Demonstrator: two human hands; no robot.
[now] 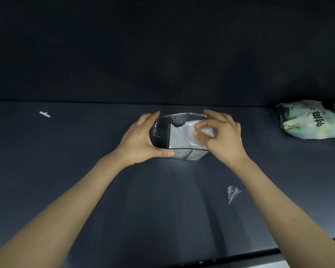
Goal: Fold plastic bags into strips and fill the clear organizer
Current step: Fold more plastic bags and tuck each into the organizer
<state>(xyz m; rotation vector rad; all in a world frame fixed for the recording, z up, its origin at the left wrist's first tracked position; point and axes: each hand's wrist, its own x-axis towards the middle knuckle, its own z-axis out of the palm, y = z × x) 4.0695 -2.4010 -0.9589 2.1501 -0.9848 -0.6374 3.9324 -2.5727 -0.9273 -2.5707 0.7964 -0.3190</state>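
Judged from left to right, the likeliest slips are these: the light clear plastic organizer (190, 154) could skid or tip on the dark matte table (162, 206) if the left hand (138, 140) eases its hold while the other side presses down; the white folded plastic bag (180, 136), thin and springy, could unfold and bulge over the divider into the dark empty compartment at the left, or pop back out once let go; a hard shove from the right hand (224, 141) could crumple the strip rather than seat it. The left thumb lies along the near wall and the left fingers (149, 118) curl over the far left corner, clamping the organizer's left end between them; the organizer stands upright at mid-table, the bag filling its middle and right; the right thumb and forefinger pinch together on the bag's crumpled right end, the other fingers bent over the far rim. Well apart to the right lie a small clear plastic scrap (233, 193) and a green-and-white printed bundle of bags (307, 120).
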